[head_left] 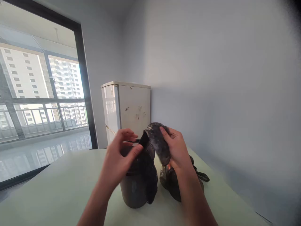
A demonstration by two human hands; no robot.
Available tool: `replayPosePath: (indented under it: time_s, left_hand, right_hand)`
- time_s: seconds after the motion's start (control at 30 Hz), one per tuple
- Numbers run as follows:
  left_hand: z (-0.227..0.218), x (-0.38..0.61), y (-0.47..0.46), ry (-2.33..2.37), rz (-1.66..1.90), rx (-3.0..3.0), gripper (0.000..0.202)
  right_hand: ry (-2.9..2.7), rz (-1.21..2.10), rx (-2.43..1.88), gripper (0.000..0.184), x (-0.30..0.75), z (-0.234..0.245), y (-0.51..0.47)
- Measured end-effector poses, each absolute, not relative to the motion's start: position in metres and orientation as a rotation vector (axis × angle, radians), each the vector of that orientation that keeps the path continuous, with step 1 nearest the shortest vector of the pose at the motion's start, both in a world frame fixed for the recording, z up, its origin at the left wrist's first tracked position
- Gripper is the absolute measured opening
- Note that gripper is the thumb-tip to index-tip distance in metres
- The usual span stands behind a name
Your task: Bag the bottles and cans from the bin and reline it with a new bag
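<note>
A small dark round bin [134, 191] stands on the pale table [58, 191] in front of me. A black plastic bag [155, 141] is held above it, part of it hanging down over the bin's right side. My left hand [121, 153] pinches the bag's edge at the bin's rim, fingers closed. My right hand [176, 147] grips the bunched upper part of the bag, fingers wrapped round it. A second dark tied bag [172, 185] lies on the table just right of the bin, partly hidden by my right forearm.
A white cabinet-like fridge [128, 110] stands behind the table against the grey wall. A large black-framed window [44, 94] with a balcony railing fills the left. The wall runs close along the table's right edge.
</note>
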State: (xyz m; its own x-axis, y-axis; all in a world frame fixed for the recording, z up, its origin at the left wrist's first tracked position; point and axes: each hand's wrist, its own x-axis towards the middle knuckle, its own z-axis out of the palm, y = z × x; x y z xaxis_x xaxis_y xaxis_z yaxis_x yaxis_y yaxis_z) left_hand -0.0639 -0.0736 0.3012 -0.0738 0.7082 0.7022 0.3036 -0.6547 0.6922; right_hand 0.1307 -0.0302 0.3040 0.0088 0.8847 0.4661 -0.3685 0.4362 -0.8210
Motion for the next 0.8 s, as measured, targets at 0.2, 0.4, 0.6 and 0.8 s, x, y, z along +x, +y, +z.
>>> replayPosePath:
  time_s: [0.2,0.4,0.6,0.8]
  left_hand:
    - [0.296,-0.047,-0.078,1.165,1.734,1.912,0.028]
    - [0.303,-0.079,-0.072,1.369,1.965,1.757,0.03]
    - [0.304,-0.059,-0.08,1.265,1.817,2.041,0.045]
    - [0.305,-0.069,-0.078,1.272,1.753,1.957,0.031]
  right_hand:
    - [-1.3,1.072,-0.538,0.041,0.132,0.305,-0.036]
    - [-1.208,1.006,-0.577,0.055,0.162,0.311,-0.031]
    - [-1.375,1.107,-0.482,0.046,0.148,0.309,-0.041]
    - [-1.251,1.093,-0.483,0.053,0.154,0.311,-0.048]
